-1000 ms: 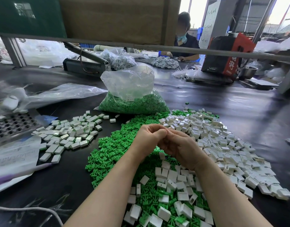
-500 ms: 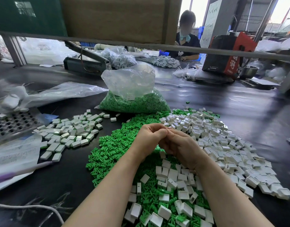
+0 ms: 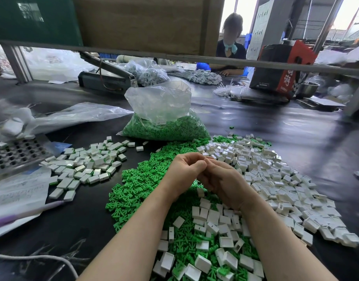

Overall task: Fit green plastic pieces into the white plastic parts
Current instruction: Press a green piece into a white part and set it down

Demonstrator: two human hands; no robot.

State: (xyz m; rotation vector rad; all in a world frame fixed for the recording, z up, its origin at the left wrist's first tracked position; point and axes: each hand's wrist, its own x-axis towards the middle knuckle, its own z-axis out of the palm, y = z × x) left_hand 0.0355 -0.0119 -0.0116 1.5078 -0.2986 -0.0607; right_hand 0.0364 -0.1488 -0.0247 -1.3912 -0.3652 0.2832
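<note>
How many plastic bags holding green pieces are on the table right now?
1. The clear bag of green pieces stands upright beyond the loose green pile, straight ahead of both hands. Other bags farther back hold greyish parts; another could be hidden behind them.

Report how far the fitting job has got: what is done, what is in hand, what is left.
Done: a heap of white plastic parts with green edges showing, apparently assembled, lies on the left of the black table. In hand: the left hand and right hand are curled together above the piles; what they grip is hidden. Left: a large pile of loose green plastic pieces, many empty white plastic shells, and a clear bag of green pieces.
</note>
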